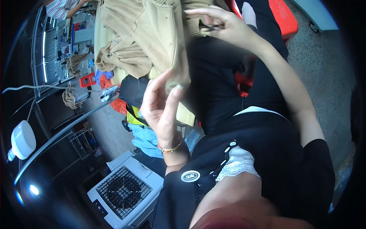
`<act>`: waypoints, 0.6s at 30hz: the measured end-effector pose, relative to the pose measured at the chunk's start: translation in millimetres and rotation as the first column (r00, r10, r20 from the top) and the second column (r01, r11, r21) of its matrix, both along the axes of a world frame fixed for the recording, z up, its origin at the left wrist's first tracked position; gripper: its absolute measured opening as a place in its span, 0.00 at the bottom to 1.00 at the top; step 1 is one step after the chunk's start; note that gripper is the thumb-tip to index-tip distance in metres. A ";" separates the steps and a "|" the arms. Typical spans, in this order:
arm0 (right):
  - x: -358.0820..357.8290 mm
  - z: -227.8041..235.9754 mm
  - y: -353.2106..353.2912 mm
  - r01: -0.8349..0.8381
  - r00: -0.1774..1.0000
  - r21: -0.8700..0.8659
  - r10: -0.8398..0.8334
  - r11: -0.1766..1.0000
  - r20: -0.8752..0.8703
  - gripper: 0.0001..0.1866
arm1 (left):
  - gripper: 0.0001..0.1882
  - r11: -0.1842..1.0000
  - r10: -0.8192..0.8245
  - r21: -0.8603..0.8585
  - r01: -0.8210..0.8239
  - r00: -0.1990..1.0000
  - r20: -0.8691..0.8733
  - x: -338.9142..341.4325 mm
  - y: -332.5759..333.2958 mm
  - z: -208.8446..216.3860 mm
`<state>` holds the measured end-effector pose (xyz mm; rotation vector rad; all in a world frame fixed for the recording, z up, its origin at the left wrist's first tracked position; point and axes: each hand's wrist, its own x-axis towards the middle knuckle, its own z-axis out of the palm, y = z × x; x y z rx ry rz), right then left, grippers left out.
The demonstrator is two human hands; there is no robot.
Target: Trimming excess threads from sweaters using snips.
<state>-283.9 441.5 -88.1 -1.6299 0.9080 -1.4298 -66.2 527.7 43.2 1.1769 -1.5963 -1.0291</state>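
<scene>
A tan knit garment with ribbed edges is spread over the pale work surface and toward my lap. My left hand pinches the lower corner of its ribbed band between thumb and fingers. Beyond it on the right, my right hand is closed round a small dark metal tool that looks like thread snips, mostly covered by the fingers. Its index finger stretches out beside another part of the tan knit. The tool's tips are too blurred to make out.
Below the work surface sit a black bag and light blue cloth. A white air cooler stands at lower left. A bulb hangs at the left. Red plastic stools are at upper right. Another person is at upper left.
</scene>
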 end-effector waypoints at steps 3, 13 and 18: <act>23.1 14.5 -33.3 0.041 0.996 -0.212 -0.057 0.976 -0.070 0.37 | 0.19 0.995 -0.068 -0.079 0.063 0.996 -0.061 19.3 9.0 13.0; 28.5 71.5 -81.9 -0.319 0.935 -0.473 0.190 0.821 -0.300 0.21 | 0.15 0.980 -0.119 -0.161 0.113 0.992 -0.028 66.3 32.2 19.8; -18.7 76.0 -65.6 -0.504 0.736 -0.112 0.358 0.856 -0.574 0.28 | 0.14 0.982 -0.173 -0.107 0.155 0.967 -0.187 86.0 35.4 12.0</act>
